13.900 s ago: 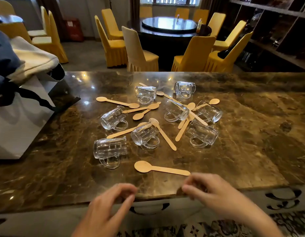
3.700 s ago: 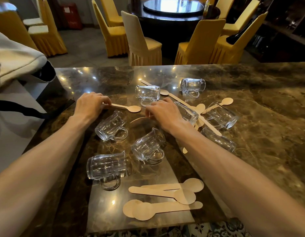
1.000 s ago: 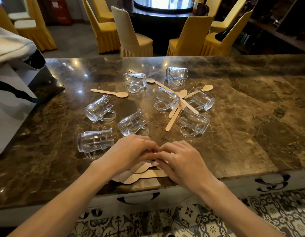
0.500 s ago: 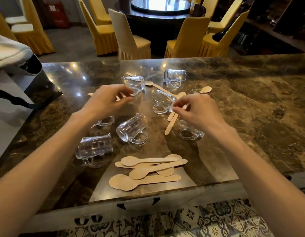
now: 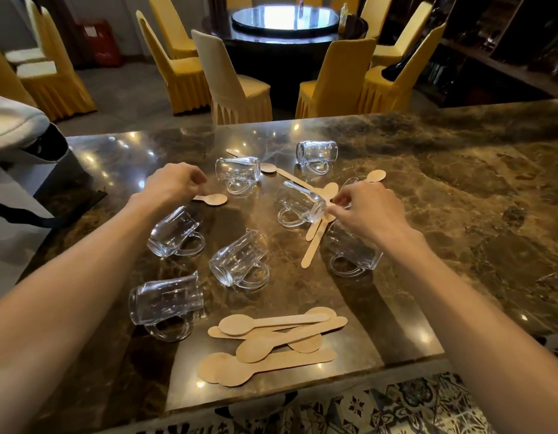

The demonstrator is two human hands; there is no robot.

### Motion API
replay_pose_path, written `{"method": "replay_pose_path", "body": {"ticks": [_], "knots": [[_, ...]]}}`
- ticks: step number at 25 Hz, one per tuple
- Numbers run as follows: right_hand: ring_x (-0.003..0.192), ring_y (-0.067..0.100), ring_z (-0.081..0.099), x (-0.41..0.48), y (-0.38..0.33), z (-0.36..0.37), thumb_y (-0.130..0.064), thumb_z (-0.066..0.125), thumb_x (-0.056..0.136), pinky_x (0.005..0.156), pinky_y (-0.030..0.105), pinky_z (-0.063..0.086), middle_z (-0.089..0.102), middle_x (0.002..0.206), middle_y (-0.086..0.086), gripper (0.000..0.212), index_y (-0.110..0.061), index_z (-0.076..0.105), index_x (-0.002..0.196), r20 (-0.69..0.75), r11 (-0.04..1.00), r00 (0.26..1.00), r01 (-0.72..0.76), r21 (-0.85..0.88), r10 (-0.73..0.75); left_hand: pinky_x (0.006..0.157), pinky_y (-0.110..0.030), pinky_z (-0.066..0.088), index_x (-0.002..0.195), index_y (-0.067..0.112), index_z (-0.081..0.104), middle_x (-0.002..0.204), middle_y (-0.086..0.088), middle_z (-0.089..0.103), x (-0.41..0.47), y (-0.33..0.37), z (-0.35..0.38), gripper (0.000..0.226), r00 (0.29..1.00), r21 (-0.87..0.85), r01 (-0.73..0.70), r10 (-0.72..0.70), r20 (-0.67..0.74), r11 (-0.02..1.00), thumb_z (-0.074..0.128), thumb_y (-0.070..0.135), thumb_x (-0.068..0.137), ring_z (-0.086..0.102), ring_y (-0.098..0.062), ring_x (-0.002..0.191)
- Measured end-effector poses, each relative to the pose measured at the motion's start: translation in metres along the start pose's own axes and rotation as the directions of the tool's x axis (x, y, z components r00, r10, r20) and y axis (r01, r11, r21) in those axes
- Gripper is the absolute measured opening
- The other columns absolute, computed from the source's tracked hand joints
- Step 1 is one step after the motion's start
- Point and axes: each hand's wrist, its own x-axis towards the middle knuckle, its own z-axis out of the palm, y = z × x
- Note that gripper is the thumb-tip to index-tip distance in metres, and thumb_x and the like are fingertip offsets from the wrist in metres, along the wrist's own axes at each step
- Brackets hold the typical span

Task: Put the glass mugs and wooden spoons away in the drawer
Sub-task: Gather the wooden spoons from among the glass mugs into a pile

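Head view: left hand [image 5: 173,184] curls over the handle of a spoon [image 5: 213,199] at mid-counter [image 5: 459,214]. Right hand [image 5: 370,211] pinches the crossed spoons [image 5: 317,239] beside a tipped mug [image 5: 302,202]. Gathered spoons [image 5: 271,336] lie at the near edge, between both forearms.

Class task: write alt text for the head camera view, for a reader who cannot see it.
Two bare hands reach among glass mugs lying sideways on a brown marble counter: the left hand curls over the handle of a single spoon, the right hand pinches at crossed spoons. More wooden spoons are piled near the front edge.
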Motion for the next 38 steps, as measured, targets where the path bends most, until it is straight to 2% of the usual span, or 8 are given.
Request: {"method": "replay_pose_path", "body": {"ticks": [4, 7, 12, 19, 24, 28, 32, 38], "knots": [[0.089, 0.026, 0.064, 0.006, 0.007, -0.002, -0.042, 0.064, 0.084, 0.076, 0.038, 0.052, 0.071, 0.097, 0.003, 0.024, -0.023, 0.070, 0.098, 0.017, 0.998, 0.998, -0.061, -0.029, 0.062, 0.067, -0.030, 0.042, 0.104, 0.032, 0.069, 0.109, -0.003, 0.068, 0.007, -0.010, -0.003, 0.020, 0.995, 0.155, 0.079, -0.088, 0.050, 0.985, 0.063, 0.024, 0.086, 0.057, -0.021, 0.085], [0.090, 0.026, 0.063, 0.009, 0.010, 0.001, -0.041, 0.065, 0.083, 0.072, 0.034, 0.045, 0.071, 0.098, 0.003, 0.020, -0.025, 0.069, 0.095, 0.038, 0.995, 0.995, -0.089, -0.050, 0.091, 0.067, -0.030, 0.045, 0.099, 0.033, 0.070, 0.105, -0.004, 0.068, 0.008, -0.010, -0.003, 0.023, 0.991, 0.197, 0.068, -0.090, 0.104, 0.978, 0.063, 0.017, 0.084, 0.058, -0.024, 0.084], [0.089, 0.026, 0.061, 0.015, 0.012, 0.005, -0.038, 0.067, 0.082, 0.067, 0.031, 0.039, 0.070, 0.101, 0.004, 0.019, -0.025, 0.070, 0.096, 0.060, 0.991, 0.991, -0.111, -0.074, 0.116, 0.069, -0.033, 0.046, 0.098, 0.031, 0.069, 0.105, -0.005, 0.066, 0.009, -0.012, -0.002, 0.021, 0.996, 0.234, 0.042, -0.058, 0.062, 0.971, 0.060, 0.017, 0.086, 0.057, -0.025, 0.084], [0.084, 0.025, 0.064, 0.014, 0.016, 0.006, -0.032, 0.069, 0.082, 0.073, 0.038, 0.054, 0.072, 0.093, 0.003, 0.012, -0.024, 0.072, 0.091, 0.022, 0.996, 0.996, -0.090, -0.024, 0.091, 0.073, -0.036, 0.049, 0.099, 0.026, 0.066, 0.106, -0.007, 0.066, 0.009, -0.014, -0.003, 0.013, 0.996, 0.274, 0.025, -0.046, 0.072, 0.961, 0.061, 0.023, 0.088, 0.058, -0.028, 0.089], [0.073, 0.026, 0.065, 0.010, 0.020, 0.004, -0.027, 0.070, 0.083, 0.069, 0.040, 0.056, 0.072, 0.084, 0.004, 0.012, -0.021, 0.074, 0.092, -0.049, 0.998, 0.997, -0.058, 0.016, 0.058, 0.074, -0.031, 0.040, 0.098, 0.021, 0.067, 0.101, -0.004, 0.069, 0.004, -0.017, -0.005, 0.013, 1.000, 0.149, 0.018, -0.019, 0.004, 0.989, 0.065, 0.021, 0.085, 0.054, -0.022, 0.088], [0.078, 0.027, 0.065, 0.004, 0.022, 0.001, -0.028, 0.066, 0.086, 0.070, 0.042, 0.055, 0.073, 0.088, 0.003, 0.013, -0.024, 0.074, 0.095, -0.120, 0.998, 0.992, -0.021, 0.057, 0.028, 0.074, -0.030, 0.037, 0.095, 0.022, 0.068, 0.097, -0.003, 0.069, -0.002, -0.016, -0.008, 0.011, 0.998, 0.056, -0.008, 0.012, -0.068, 0.998, 0.067, 0.025, 0.084, 0.050, -0.017, 0.083], [0.075, 0.014, 0.063, -0.013, 0.018, -0.005, -0.033, 0.068, 0.083, 0.067, 0.037, 0.055, 0.072, 0.084, -0.009, 0.012, -0.030, 0.073, 0.094, -0.172, 0.982, 0.982, 0.110, 0.151, -0.084, 0.072, -0.031, 0.038, 0.091, 0.028, 0.066, 0.091, 0.001, 0.068, -0.013, -0.011, -0.018, 0.008, 0.983, -0.016, -0.093, 0.089, -0.163, 0.996, 0.068, 0.026, 0.083, 0.054, -0.014, 0.082], [0.073, 0.007, 0.053, -0.047, -0.001, -0.012, -0.028, 0.071, 0.079, 0.065, 0.028, 0.043, 0.070, 0.083, -0.010, 0.014, -0.029, 0.074, 0.093, -0.195, 0.943, 0.946, 0.291, 0.161, -0.259, 0.072, -0.025, 0.044, 0.095, 0.025, 0.068, 0.091, 0.003, 0.068, -0.046, 0.016, -0.040, 0.016, 0.977, -0.202, -0.193, 0.170, -0.127, 0.960, 0.069, 0.024, 0.079, 0.062, -0.012, 0.084]]}}
